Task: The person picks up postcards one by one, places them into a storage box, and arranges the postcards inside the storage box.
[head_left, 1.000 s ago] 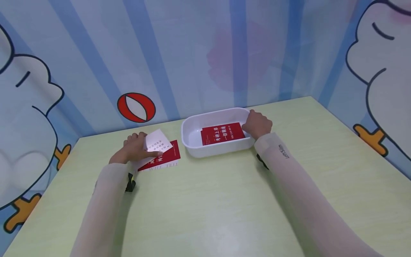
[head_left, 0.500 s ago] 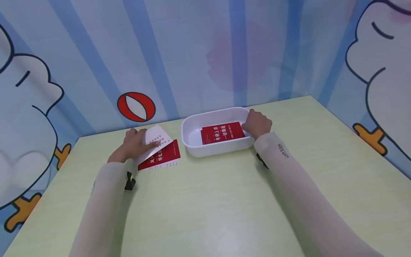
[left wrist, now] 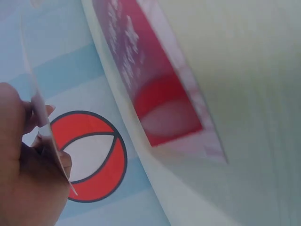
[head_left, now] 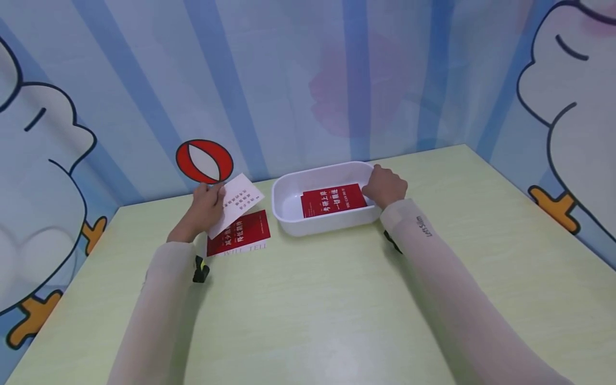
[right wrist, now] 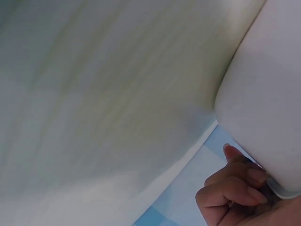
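Observation:
My left hand (head_left: 204, 208) pinches a white card (head_left: 237, 199) with small printed lines, raised and tilted above the table. In the left wrist view this card (left wrist: 35, 89) shows nearly edge-on between thumb and fingers. Below it on the table lies a red card (head_left: 245, 231) with white characters, overlapping a white card (head_left: 252, 247) with pale lettering. My right hand (head_left: 386, 186) grips the right end of a white plastic basin (head_left: 332, 220). Seen from the right wrist, its fingers (right wrist: 230, 190) curl at the basin's rim. Inside the basin rests a red card (head_left: 334, 200) with white characters.
A pale wood-grain table (head_left: 308, 310) carries everything. Directly behind the basin rises a blue striped backdrop (head_left: 289, 80) with cartoon figures and a red-and-white ball print (head_left: 204, 161). The table's back edge runs close to the basin and the left hand.
My left hand has lifted the white card off the red card, moving it up and slightly right, so more of the red card shows. The right hand and basin have stayed put.

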The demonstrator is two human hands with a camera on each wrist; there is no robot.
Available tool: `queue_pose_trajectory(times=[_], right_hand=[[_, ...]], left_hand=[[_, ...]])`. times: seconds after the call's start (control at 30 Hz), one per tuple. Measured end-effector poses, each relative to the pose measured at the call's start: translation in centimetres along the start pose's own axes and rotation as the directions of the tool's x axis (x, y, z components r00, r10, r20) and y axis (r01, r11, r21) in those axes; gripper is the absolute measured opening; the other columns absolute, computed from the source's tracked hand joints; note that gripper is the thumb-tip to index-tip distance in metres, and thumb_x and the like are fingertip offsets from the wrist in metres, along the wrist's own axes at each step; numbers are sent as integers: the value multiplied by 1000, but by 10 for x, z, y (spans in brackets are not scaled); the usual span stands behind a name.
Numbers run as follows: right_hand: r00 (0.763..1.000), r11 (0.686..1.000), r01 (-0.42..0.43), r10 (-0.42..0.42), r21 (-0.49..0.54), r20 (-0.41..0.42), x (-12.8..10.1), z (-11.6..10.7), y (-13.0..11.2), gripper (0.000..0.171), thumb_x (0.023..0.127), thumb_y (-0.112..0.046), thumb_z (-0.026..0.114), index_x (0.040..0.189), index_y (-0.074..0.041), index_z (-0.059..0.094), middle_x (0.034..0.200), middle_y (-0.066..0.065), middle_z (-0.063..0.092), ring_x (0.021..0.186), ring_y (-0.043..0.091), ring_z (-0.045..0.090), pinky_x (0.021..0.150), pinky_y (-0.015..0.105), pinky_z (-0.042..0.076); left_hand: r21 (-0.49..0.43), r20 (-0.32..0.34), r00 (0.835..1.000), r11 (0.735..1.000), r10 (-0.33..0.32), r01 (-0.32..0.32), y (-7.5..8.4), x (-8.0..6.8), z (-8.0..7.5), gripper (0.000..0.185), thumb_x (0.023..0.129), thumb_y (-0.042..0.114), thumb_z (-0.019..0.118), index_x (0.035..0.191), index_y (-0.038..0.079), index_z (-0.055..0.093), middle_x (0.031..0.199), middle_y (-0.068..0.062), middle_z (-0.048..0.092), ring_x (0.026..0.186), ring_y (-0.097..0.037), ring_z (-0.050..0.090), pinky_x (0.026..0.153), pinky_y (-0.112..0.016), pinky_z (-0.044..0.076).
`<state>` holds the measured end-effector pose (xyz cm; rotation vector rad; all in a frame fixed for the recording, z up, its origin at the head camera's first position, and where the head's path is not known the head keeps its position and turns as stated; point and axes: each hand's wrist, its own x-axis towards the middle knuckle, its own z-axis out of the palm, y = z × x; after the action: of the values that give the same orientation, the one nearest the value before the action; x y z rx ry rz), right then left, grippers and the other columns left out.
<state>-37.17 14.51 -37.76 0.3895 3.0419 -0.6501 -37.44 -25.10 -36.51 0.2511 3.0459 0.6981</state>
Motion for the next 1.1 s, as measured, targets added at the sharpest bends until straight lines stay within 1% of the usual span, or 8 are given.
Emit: queue_pose_trajectory(times=[0.13, 0.33, 0.43, 0.53, 0.67, 0.83, 1.0, 1.1], right_hand=[[1000, 1000, 2, -2, 2, 8, -1, 0, 0, 51, 91, -23, 66, 134, -1, 50, 130, 20, 63, 117, 38, 63, 101, 56, 50], [1000, 1000, 2, -2, 5, 8, -2, -1, 0, 51, 90, -24, 66, 134, -2, 50, 130, 19, 64, 116, 38, 64, 100, 55, 50], [1000, 1000, 0, 0, 5, 8, -2, -3, 0, 52, 90, -24, 67, 134, -2, 50, 130, 19, 64, 116, 38, 64, 101, 56, 50], [1000, 1000, 0, 0, 0, 10, -2, -3, 0, 52, 90, -24, 66, 135, -2, 50, 130, 19, 63, 117, 38, 64, 101, 56, 50], [1000, 1000, 1, -1, 0, 5, -1, -1, 1, 51, 91, -24, 66, 134, -2, 50, 130, 19, 64, 117, 38, 63, 100, 55, 50], [1000, 1000, 2, -2, 6, -6, 0, 0, 1, 50, 90, -23, 66, 134, -2, 51, 130, 19, 64, 117, 38, 63, 100, 56, 50], [1000, 1000, 4, -4, 14, -3, -1, -1, 2, 50, 90, -23, 66, 134, -2, 51, 130, 19, 64, 117, 38, 63, 101, 56, 50], [1000, 1000, 3, -3, 14, 0, -2, -1, 3, 51, 90, -23, 66, 134, -2, 51, 130, 20, 64, 117, 39, 63, 101, 56, 50]], left_hand=[[-10, -7, 1000, 1000, 2, -2, 4, 1, 3, 53, 109, 25, 27, 156, 2, 23, 129, -25, 34, 124, -37, 28, 91, -46, 47], [-21, -25, 1000, 1000, 15, -16, 10, -1, 5, 52, 108, 20, 31, 157, 5, 23, 136, -24, 35, 128, -37, 30, 100, -52, 51], [-16, -29, 999, 999, 36, -36, 14, -1, 6, 53, 107, 16, 36, 157, 7, 23, 139, -24, 35, 130, -38, 30, 101, -53, 51], [-8, -31, 998, 998, 56, -57, 20, -1, 6, 57, 103, 10, 44, 157, 10, 24, 139, -22, 36, 129, -36, 32, 100, -53, 52], [-12, -61, 994, 996, 85, -86, 28, -1, 5, 61, 99, 4, 51, 156, 11, 28, 137, -21, 39, 125, -35, 37, 100, -52, 52], [-41, -93, 991, 994, 100, -104, 37, 3, 5, 59, 99, 1, 50, 154, 10, 30, 140, -20, 40, 124, -33, 40, 101, -50, 53], [-51, -123, 985, 990, 121, -128, 48, 6, 6, 46, 104, 8, 43, 150, 6, 36, 134, -19, 46, 115, -31, 48, 100, -49, 54], [-61, -126, 983, 988, 132, -140, 53, 7, 7, 43, 106, 12, 41, 148, 3, 39, 135, -19, 47, 113, -31, 50, 100, -49, 53]])
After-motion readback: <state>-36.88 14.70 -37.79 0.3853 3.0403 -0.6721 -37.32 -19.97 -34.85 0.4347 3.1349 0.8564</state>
